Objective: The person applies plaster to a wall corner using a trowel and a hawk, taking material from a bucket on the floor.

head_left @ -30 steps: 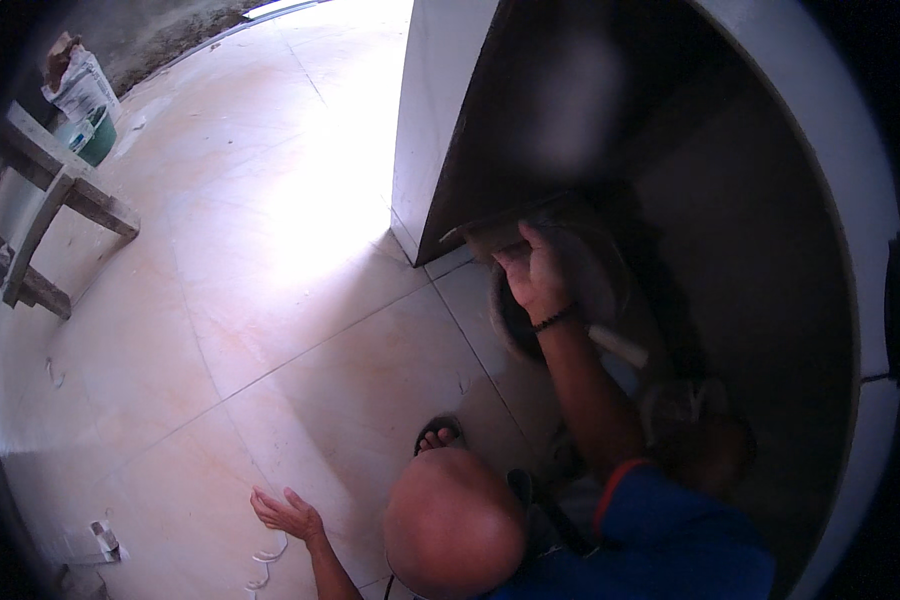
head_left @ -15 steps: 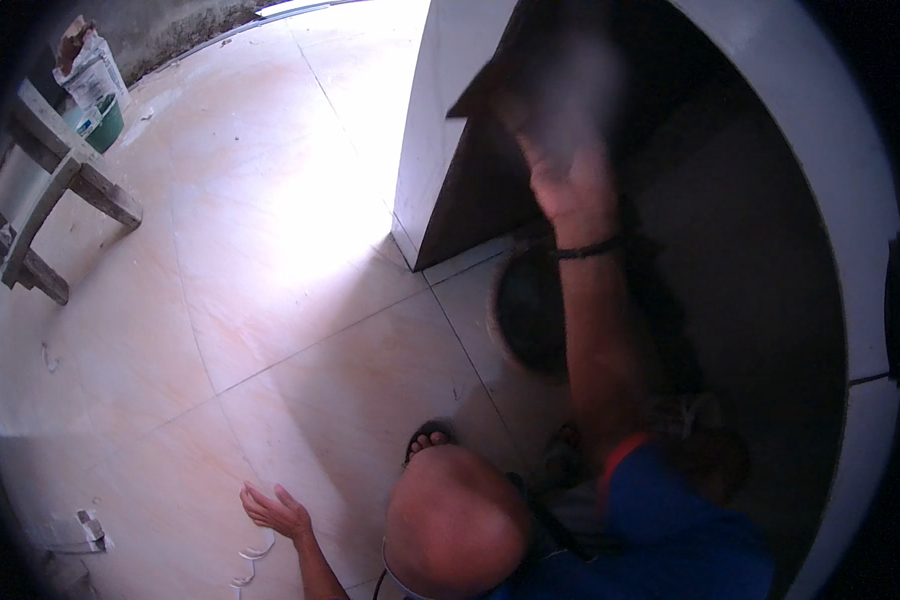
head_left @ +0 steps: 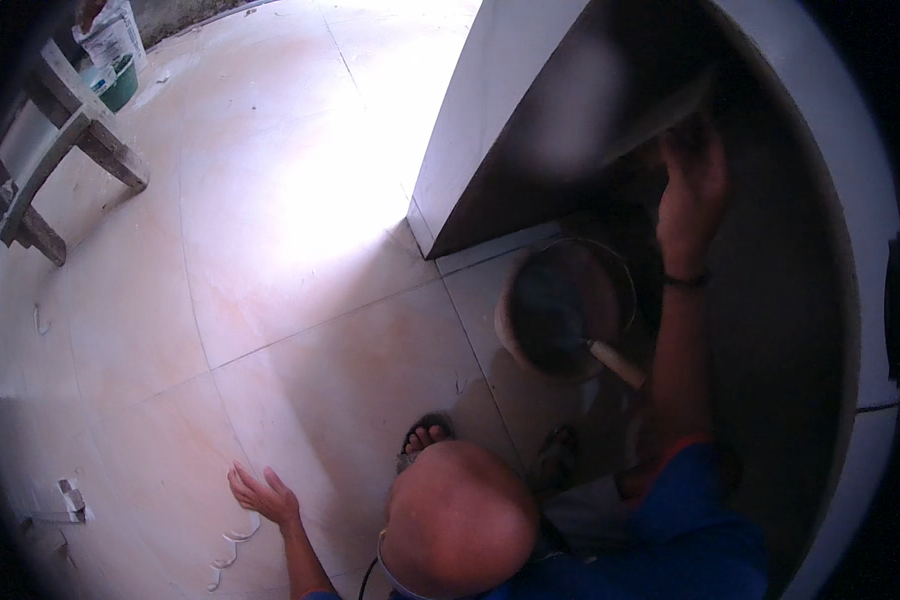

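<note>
My right hand (head_left: 692, 185), with a dark band at the wrist, reaches into the shaded hollow under the white-tiled structure. Its fingers hold a thin flat piece (head_left: 660, 122), dim in the shadow; whether it is a tile cannot be made out. Below that hand a round bucket (head_left: 507, 318) stands on the floor, with a wooden-handled tool (head_left: 618, 364) leaning in it; its working end is hidden. At lower left my left hand (head_left: 262, 495) hovers over the floor tiles, empty, its fingers apart.
A white-tiled wall end (head_left: 490, 110) borders the hollow on the left, and a pale curved edge (head_left: 840, 200) on the right. A worn wooden stool (head_left: 80, 140), a green bucket (head_left: 120, 85) and a white sack (head_left: 115, 40) stand at far left. Curled scraps (head_left: 232, 540) lie near my left hand.
My right hand has swung right, carrying the flat piece deeper into the hollow. More of the bucket and the tool in it now shows. My left hand has barely shifted.
</note>
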The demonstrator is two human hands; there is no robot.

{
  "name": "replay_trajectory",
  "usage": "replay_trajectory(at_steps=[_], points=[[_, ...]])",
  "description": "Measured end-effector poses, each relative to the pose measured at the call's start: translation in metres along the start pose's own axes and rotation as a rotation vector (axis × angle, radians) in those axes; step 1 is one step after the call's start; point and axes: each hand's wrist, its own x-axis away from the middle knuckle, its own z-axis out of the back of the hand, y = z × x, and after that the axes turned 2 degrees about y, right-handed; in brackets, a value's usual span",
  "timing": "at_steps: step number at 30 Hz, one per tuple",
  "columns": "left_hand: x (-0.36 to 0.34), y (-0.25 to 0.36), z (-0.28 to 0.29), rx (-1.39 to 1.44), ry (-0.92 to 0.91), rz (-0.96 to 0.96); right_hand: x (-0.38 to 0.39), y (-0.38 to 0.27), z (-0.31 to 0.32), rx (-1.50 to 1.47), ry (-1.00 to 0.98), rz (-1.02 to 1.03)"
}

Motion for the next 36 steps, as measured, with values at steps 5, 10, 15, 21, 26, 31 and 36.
replay_trajectory(at_steps=[5, 10, 15, 21, 26, 31, 36], points=[[-0.002, -0.002, -0.003, 0.008, 0.022, -0.021, -0.037, 0.001, -0.017, 0.356, -0.012, 0.297], [-0.003, -0.003, -0.007, 0.012, 0.043, -0.021, 0.021, 0.019, -0.07, 0.413, -0.037, 0.579], [-0.005, -0.001, -0.007, 0.012, 0.012, 0.017, 0.128, 0.034, -0.131, 0.236, -0.133, 0.158], [-0.007, 0.001, -0.006, 0.019, 0.041, -0.004, 0.203, 0.026, -0.157, 0.158, -0.255, -0.041], [-0.003, -0.008, -0.012, 0.061, 0.045, -0.021, 0.218, 0.014, -0.114, -0.065, -0.27, -0.369], [-0.006, -0.009, -0.016, 0.11, 0.074, -0.033, 0.168, 0.014, -0.041, -0.385, -0.246, -0.655], [-0.022, 0.042, -0.008, 0.046, 0.117, -0.081, 0.105, 0.034, 0.015, -0.241, -0.557, -0.656]])
